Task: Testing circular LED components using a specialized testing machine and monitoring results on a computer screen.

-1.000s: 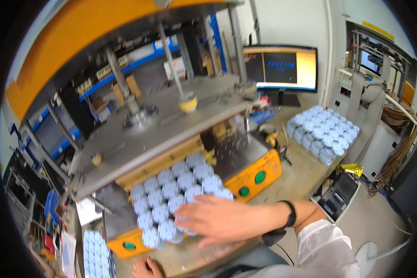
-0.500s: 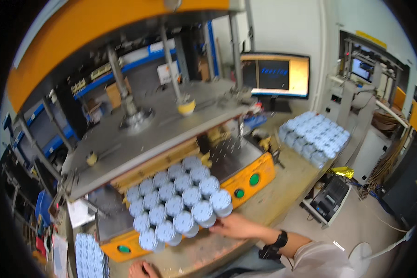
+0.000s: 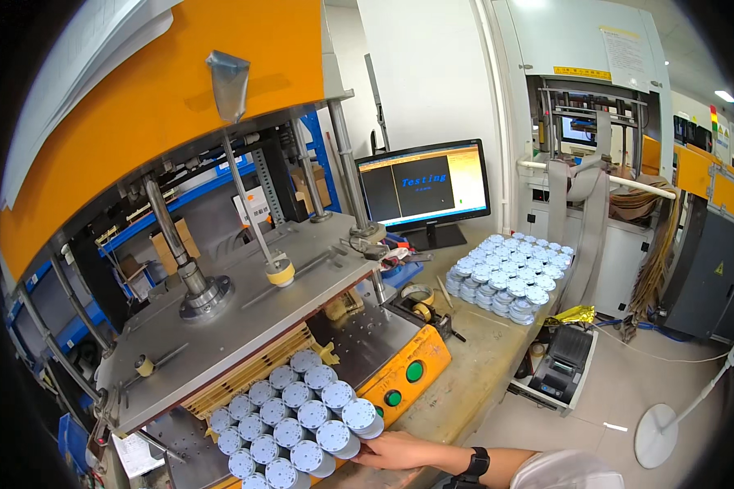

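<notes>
A block of round pale-blue discs with small dark marks, set in rows [image 3: 289,432], lies at the front of the press, and its front edge runs out of the picture. The discs look like round circuit boards, and their sides show some thickness. At the near right corner of the block is my right hand [image 3: 391,450], its fingers curled against the edge discs with the tips partly hidden. A dark band circles that wrist. My left hand is out of the picture.
The press's steel plate [image 3: 245,314] hangs over the block. Green buttons sit on its orange front panel [image 3: 420,346]. On the bench to the right lie tape rolls and another stack of discs [image 3: 510,273]. A monitor [image 3: 424,183] stands behind; a crate with a black device [image 3: 559,367] is on the floor.
The view has tilted up and to the right, so the scene sits lower and further left. My left hand has dropped out of view. My right hand stays at the block's right corner.
</notes>
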